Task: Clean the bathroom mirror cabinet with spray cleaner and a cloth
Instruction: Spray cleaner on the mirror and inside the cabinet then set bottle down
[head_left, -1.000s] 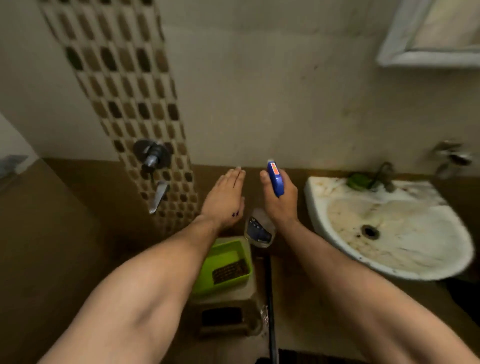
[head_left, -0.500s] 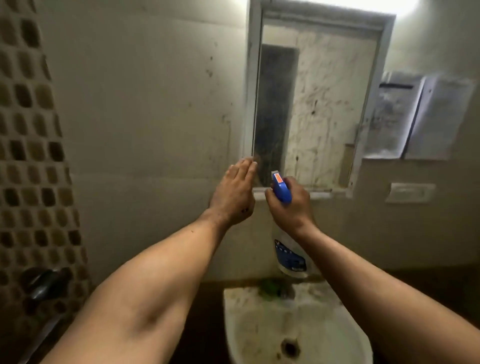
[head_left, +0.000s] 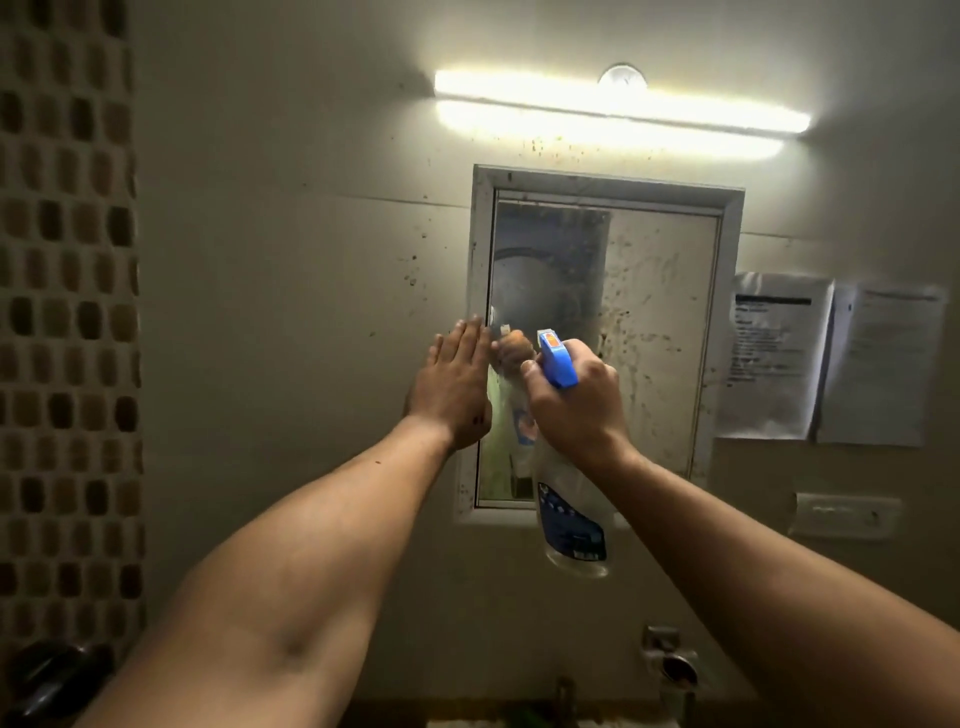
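Note:
The mirror cabinet (head_left: 660, 332) hangs on the wall ahead, white-framed, its glass streaked and spotted with brown dirt. My right hand (head_left: 576, 400) grips the neck of a clear spray bottle (head_left: 571, 525) with a blue trigger head, its nozzle pointing at the lower left of the glass. My left hand (head_left: 457, 384) is raised with straight fingers, flat beside the bottle, at the mirror's left frame edge. It holds nothing. No cloth is in view.
A lit tube light (head_left: 618, 111) sits above the cabinet. Two paper sheets (head_left: 774, 358) are stuck to the wall at the right, with a switch plate (head_left: 844, 514) below them. A mosaic tile strip (head_left: 67, 312) runs down the left. A tap (head_left: 670, 660) shows at the bottom.
My view has tilted upward from the basin and the floor to the mirror. Both hands have risen together, with the bottle, to the level of the glass.

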